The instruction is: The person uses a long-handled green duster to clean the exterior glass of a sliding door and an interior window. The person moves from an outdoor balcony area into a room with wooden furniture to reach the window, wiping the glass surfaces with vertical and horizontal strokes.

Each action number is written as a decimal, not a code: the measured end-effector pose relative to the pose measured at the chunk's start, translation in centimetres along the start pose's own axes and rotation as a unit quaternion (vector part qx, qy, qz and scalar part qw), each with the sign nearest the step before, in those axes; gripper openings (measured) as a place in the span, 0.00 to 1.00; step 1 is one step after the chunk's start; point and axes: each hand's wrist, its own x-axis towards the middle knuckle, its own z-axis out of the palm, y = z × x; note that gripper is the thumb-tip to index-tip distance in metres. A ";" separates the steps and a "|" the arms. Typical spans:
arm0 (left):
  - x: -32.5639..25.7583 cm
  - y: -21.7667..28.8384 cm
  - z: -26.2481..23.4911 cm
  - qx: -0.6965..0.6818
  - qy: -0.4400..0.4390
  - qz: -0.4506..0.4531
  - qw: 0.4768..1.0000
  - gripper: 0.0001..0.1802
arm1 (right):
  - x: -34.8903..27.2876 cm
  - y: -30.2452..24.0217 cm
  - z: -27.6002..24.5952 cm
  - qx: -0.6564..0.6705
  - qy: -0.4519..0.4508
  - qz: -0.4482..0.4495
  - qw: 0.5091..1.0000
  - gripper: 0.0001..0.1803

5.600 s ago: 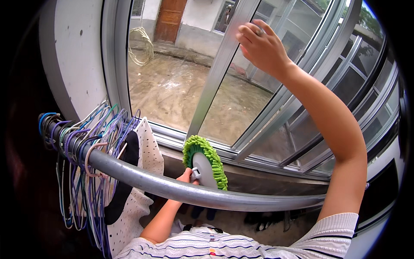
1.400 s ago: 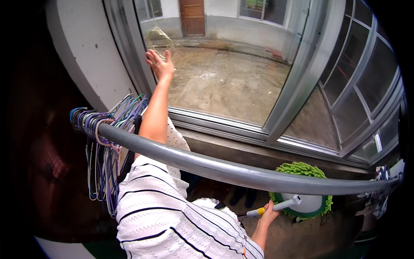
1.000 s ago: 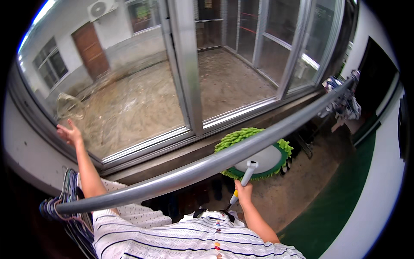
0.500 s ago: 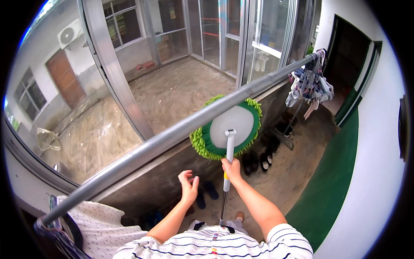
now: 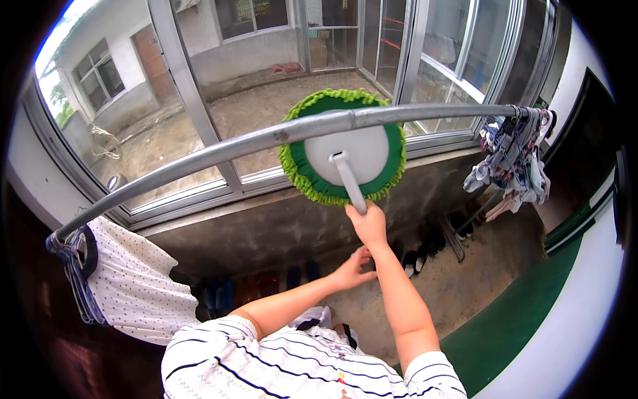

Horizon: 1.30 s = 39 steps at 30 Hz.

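Note:
A round mop [image 5: 349, 147] is raised in front of the window, with a light-grey disc, a dark-green band and a bright-green shaggy fringe. A metal hanging rail passes across the front of its head. My right hand [image 5: 369, 225] is closed around the white end of the mop handle [image 5: 350, 183], just below the head. The lower pole is hidden behind my right forearm. My left hand [image 5: 352, 269] is beside that forearm, below the right wrist, its fingers apart and slightly curled. I see nothing held in it.
The grey rail [image 5: 266, 136] spans the view at mop height. Small laundry [image 5: 508, 163] hangs at its right end, a dotted white cloth [image 5: 136, 279] at its left. Sliding windows [image 5: 193, 93] stand above a low wall [image 5: 299, 226]. Shoes [image 5: 415, 261] line its foot.
The mop head has tilted and my right hand has moved up and away with it. My left hand has moved right, from apart to close beside the right forearm. The whole view has turned.

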 end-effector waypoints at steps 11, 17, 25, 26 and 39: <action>12.0 0.7 -2.4 -0.025 0.275 0.133 0.952 0.31 | 7.9 -0.7 -5.3 0.006 -0.120 -0.246 0.962 0.30; 16.5 9.4 -6.8 -0.133 0.240 0.225 0.935 0.22 | 5.2 19.3 -13.1 -0.133 -0.143 -0.080 0.977 0.54; 21.0 18.0 -8.3 -0.006 0.343 0.182 0.922 0.09 | 1.5 36.8 -21.8 -0.180 -0.067 0.030 0.981 0.47; 22.0 17.4 -8.9 -0.047 0.357 0.188 0.914 0.17 | 2.5 36.5 -22.1 -0.186 -0.060 0.003 0.981 0.45; 26.9 16.3 -5.5 -0.120 0.314 0.101 0.936 0.11 | 5.1 42.6 -28.5 -0.070 -0.251 0.133 0.956 0.14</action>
